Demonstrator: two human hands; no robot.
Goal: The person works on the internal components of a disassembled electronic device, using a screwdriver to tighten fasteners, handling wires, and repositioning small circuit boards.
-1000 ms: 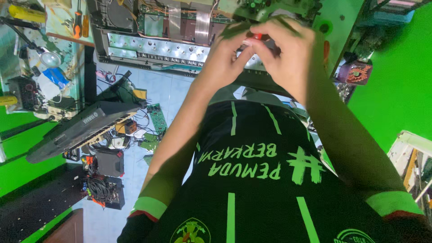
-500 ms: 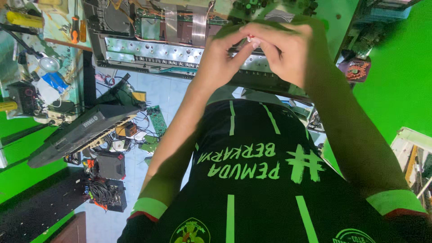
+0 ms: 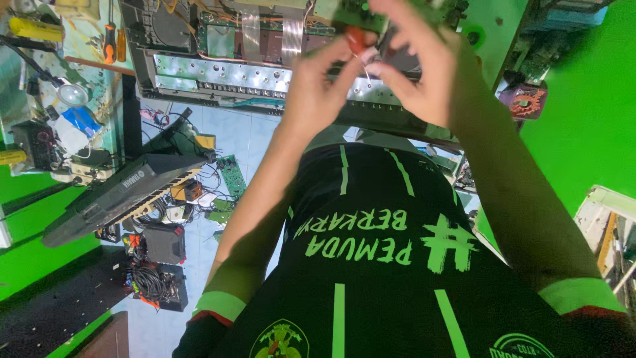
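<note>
a: what changed?
b: hands lifted toward twelve o'clock. left hand (image 3: 318, 89) now pinches a small red part (image 3: 356, 36) over the chassis (image 3: 218, 69).
a: right hand (image 3: 424, 73)?
b: fingertips closed on its thin wire.

shiny metal chassis (image 3: 218, 69), matt cloth shirt (image 3: 371, 265)

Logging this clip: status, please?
Left hand and right hand pinch a small red part with thin wire legs. Open circuit chassis behind. Nothing blocking.
</note>
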